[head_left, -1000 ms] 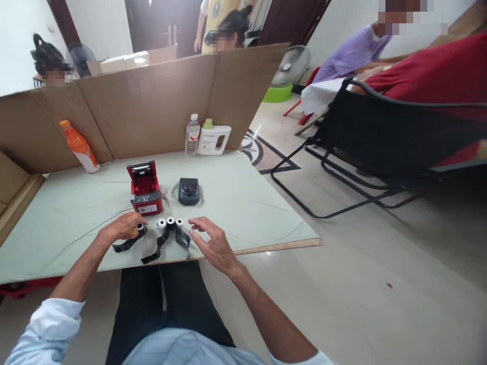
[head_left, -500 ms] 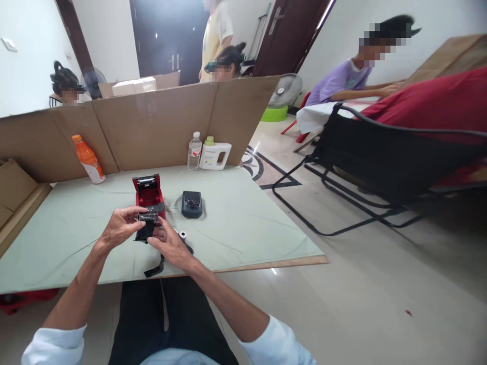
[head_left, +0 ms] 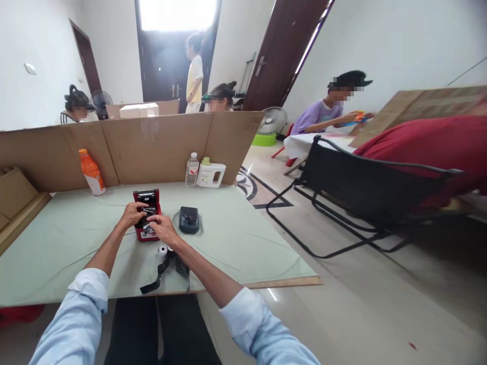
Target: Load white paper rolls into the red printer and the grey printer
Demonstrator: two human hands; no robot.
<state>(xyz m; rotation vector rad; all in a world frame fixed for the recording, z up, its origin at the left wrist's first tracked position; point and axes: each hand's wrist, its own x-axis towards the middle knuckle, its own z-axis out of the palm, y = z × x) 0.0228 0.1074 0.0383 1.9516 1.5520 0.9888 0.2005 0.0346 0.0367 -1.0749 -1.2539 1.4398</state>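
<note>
Over the red printer [head_left: 146,223], both hands apparently hide a roll.

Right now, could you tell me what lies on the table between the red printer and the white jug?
In the head view, only bare green table lies between the red printer and the white jug; the dark device sits off to the side.

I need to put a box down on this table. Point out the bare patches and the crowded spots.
Bare: the green table right of the dark blue printer, out to its right edge, and the left stretch between the orange bottle and the left hand. Crowded: around the red printer, both hands, and the paper rolls at the front edge.
</note>
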